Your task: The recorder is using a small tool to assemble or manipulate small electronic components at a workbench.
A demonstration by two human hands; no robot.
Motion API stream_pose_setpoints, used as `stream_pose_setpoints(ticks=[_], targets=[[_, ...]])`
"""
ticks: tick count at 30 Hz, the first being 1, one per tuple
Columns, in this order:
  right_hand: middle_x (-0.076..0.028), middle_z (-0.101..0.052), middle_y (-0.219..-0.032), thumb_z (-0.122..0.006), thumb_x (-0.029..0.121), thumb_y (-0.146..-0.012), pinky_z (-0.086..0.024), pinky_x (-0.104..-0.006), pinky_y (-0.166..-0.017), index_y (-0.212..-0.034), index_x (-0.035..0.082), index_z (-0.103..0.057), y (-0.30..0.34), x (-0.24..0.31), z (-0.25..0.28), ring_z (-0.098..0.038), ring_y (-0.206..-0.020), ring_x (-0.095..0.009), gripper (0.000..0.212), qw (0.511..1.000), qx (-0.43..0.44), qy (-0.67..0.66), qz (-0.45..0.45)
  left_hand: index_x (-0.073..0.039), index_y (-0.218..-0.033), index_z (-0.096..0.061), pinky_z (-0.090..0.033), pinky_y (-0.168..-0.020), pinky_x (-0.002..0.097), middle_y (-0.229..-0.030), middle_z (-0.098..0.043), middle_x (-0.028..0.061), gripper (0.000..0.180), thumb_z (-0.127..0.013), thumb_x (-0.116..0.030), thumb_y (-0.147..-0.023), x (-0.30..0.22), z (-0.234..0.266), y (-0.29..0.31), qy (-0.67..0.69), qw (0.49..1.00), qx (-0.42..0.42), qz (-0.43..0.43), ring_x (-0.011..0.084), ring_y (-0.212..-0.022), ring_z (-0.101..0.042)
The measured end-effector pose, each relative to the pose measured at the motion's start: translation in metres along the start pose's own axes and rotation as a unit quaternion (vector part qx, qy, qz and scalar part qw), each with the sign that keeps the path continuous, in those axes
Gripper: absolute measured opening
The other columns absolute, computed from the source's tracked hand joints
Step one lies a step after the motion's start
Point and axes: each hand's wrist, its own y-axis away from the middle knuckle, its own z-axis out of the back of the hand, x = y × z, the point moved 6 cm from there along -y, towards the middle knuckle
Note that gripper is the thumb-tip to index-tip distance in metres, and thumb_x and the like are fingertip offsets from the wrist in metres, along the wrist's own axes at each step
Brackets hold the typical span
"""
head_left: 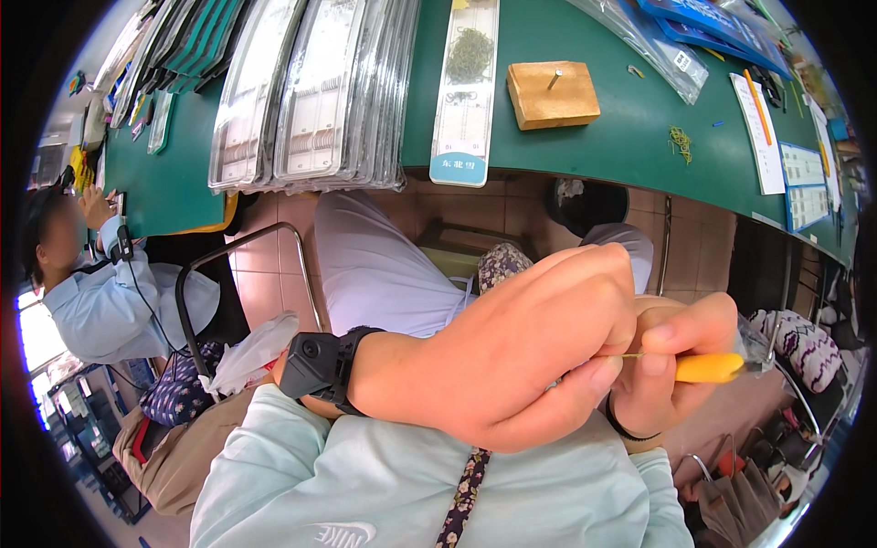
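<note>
Left hand (548, 342): closed, pinching green strand (629, 355).
Right hand (674, 395): closed, holding yellow handle (711, 368).
Green strand: four o'clock from centre; likely limp, fragile; pinch ends.
Yellow handle: likely light, stiff.

Below the wooden block (553, 94), the left hand (539, 347) covers part of the right hand (681, 365), and a strand (630, 355) too fine to identify vanishes into both grips; left of the block, stacked clear trays (333, 100) run past the top edge, and farther left a co-worker's face (60, 239) is blurred.
</note>
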Motion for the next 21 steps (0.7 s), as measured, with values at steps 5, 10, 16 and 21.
stream_pose_setpoints(ticks=[5,10,16,21], targets=[[-0.004,-0.048,-0.057,-0.056,-0.010,-0.072,-0.029,-0.0250,-0.044,-0.101,-0.004,-0.053,-0.0050,0.0083,-0.0017,-0.038,-0.044,-0.012,0.030,0.988,0.054,0.123,0.082,-0.003,-0.082,-0.045,-0.034,-0.056,0.0340,-0.074,-0.045,0.0092,0.006,-0.049,-0.007,-0.079,0.0025,0.0027,0.0007,-0.015,1.000,-0.016,0.013,0.0221,-0.064,-0.041],[-0.004,-0.046,-0.054,-0.058,-0.008,-0.071,-0.028,-0.0266,-0.042,-0.101,-0.001,-0.054,0.0007,0.0022,0.0025,-0.039,-0.042,-0.013,0.031,0.979,-0.005,0.200,0.049,-0.003,-0.082,-0.045,-0.034,-0.057,0.0340,-0.075,-0.046,0.0089,0.006,-0.049,-0.007,-0.079,0.0039,0.0039,0.0006,-0.009,1.000,-0.009,0.029,0.0218,-0.065,-0.041],[-0.003,-0.046,-0.053,-0.055,-0.009,-0.073,-0.027,-0.0270,-0.041,-0.103,-0.001,-0.051,-0.0036,0.0063,-0.0002,-0.040,-0.042,-0.012,0.031,0.984,0.030,0.145,0.096,-0.004,-0.082,-0.044,-0.034,-0.058,0.0340,-0.075,-0.045,0.0090,0.006,-0.048,-0.007,-0.080,0.0055,0.0012,0.0030,-0.008,1.000,-0.006,0.021,0.0217,-0.066,-0.041],[-0.002,-0.045,-0.052,-0.054,-0.010,-0.073,-0.027,-0.0269,-0.041,-0.106,-0.003,-0.050,-0.0024,0.0086,0.0046,-0.038,-0.042,-0.011,0.034,0.987,0.021,0.113,0.109,-0.004,-0.082,-0.044,-0.034,-0.058,0.0335,-0.074,-0.045,0.0079,0.007,-0.048,-0.009,-0.081,0.0057,0.0039,0.0013,0.012,0.999,-0.015,0.025,0.0211,-0.065,-0.041]])
